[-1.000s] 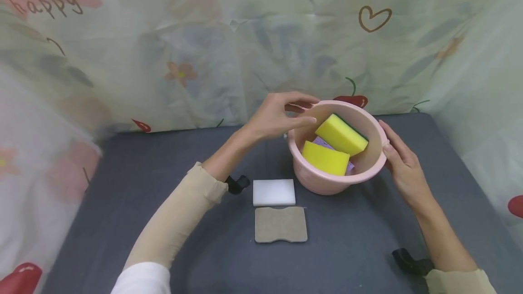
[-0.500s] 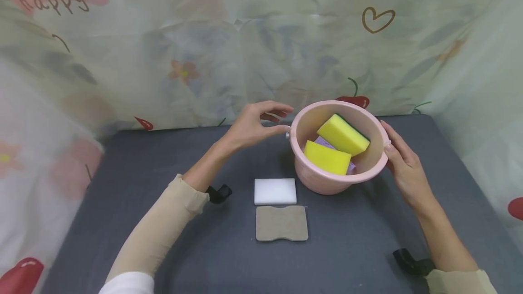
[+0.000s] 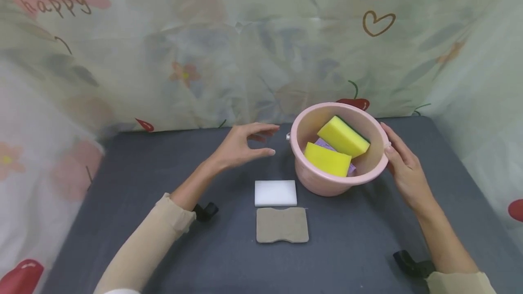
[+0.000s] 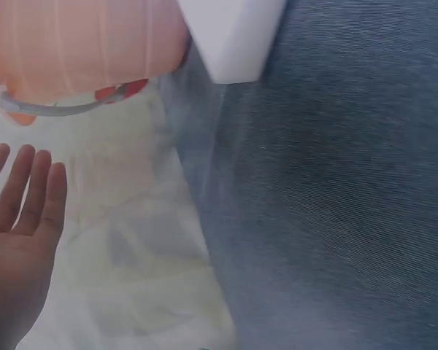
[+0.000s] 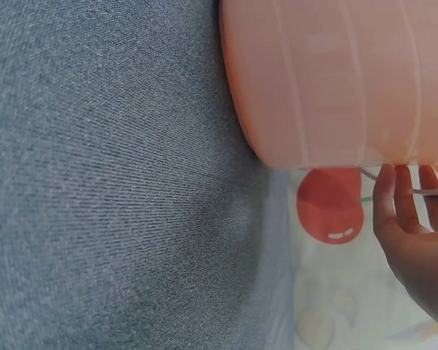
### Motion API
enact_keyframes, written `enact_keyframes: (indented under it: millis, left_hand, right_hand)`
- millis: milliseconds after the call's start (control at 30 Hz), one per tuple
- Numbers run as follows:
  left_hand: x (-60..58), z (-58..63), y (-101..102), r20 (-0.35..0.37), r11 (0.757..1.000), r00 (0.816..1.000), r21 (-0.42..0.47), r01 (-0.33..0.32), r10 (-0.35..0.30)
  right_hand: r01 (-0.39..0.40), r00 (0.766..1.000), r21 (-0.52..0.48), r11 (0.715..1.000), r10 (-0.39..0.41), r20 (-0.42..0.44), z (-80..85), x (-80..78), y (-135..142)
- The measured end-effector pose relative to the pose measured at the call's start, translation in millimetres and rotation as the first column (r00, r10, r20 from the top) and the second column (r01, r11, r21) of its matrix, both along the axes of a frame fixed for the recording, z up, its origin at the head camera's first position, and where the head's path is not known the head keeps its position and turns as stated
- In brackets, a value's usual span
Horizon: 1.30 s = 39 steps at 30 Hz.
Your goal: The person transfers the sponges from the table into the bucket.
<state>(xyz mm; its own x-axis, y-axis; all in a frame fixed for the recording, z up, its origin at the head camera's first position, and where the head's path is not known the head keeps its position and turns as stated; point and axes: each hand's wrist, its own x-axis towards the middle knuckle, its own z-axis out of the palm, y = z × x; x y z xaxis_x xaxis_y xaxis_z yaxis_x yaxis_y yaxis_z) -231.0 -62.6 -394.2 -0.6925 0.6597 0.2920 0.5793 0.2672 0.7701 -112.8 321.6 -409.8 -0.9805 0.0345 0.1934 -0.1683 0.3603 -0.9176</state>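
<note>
A pink bucket stands at the right of the table. Inside lie two yellow sponges, one with a dark green back, and a purple piece partly hidden beneath them. My right hand holds the bucket's right side, thumb at the rim and fingers along the outer wall; its fingertips meet the wall in the right wrist view. My left hand hangs in the air left of the bucket, fingers and thumb apart, with nothing between them. A white block-shaped sponge lies before it on the table.
A grey-brown pad with notched long edges lies just in front of the white sponge. The bucket's wire handle hangs at its far side. A printed curtain closes off the back and both sides of the dark table.
My left hand has come away from the bucket's rim, moving left and toward me. The right hand has stayed on the bucket, and the sponges in it lie as before.
</note>
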Motion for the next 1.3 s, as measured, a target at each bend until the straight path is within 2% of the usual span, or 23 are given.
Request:
enact_keyframes:
  millis: [233,400,667,933,1300]
  left_hand:
    - [8.6,-13.1,-13.7,0.017,0.998,1.000,-0.064,0.004,-0.003]
    - [14.3,-18.1,-22.5,0.040,0.992,0.999,-0.129,0.014,-0.009]
    - [21.8,-26.6,-30.8,0.083,0.977,0.994,-0.199,0.082,-0.066]
    - [25.2,-37.3,-33.5,0.184,0.970,0.974,-0.178,0.167,-0.134]
    - [36.9,-49.4,-37.1,0.205,0.955,0.966,-0.220,0.199,-0.155]
  right_hand:
    - [-0.011,1.000,-0.008,1.000,0.011,-0.011,-1.7,1.3,0.3]
    - [-0.004,1.000,-0.003,1.000,0.004,-0.005,-0.7,2.0,-1.1]
    - [0.009,1.000,-0.007,1.000,-0.009,0.016,-0.3,1.4,-2.1]
    - [0.012,1.000,0.010,1.000,-0.012,-0.001,-0.7,0.8,-0.7]
    - [0.001,1.000,-0.008,1.000,-0.001,0.006,0.3,-0.2,0.0]
